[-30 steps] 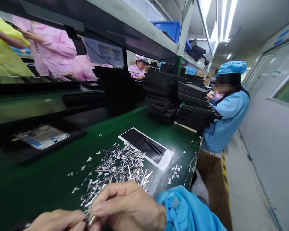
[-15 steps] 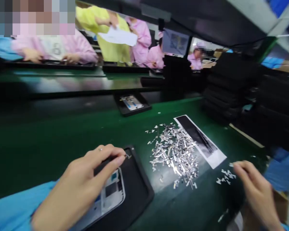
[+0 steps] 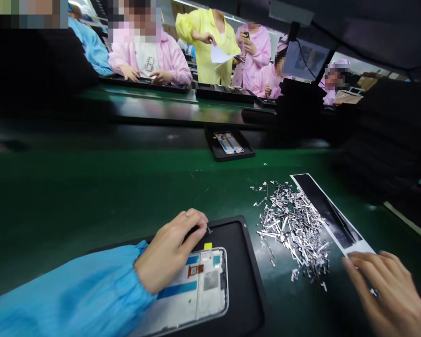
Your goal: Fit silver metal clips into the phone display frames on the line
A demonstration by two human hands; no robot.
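My left hand (image 3: 170, 250) rests over a black tray (image 3: 245, 281) that holds an opened white phone frame (image 3: 199, 285). Its thumb and forefinger pinch a tiny metal part at the tray's upper edge. My right hand (image 3: 389, 290) lies at the lower right with fingers spread flat on the green bench, next to a heap of small silver metal strips (image 3: 294, 224). A black-and-white sheet (image 3: 331, 215) with dark tweezers on it lies just right of the heap.
A second black tray with a phone frame (image 3: 228, 143) sits on the conveyor behind. Stacked black trays (image 3: 389, 131) stand at the right. Several people in pink, yellow and blue coats (image 3: 203, 47) work across the line.
The view has swung from right to left and down. My hands parted: the left carried a small part to the tray with the phone frame, the right went down beside the heap of strips.
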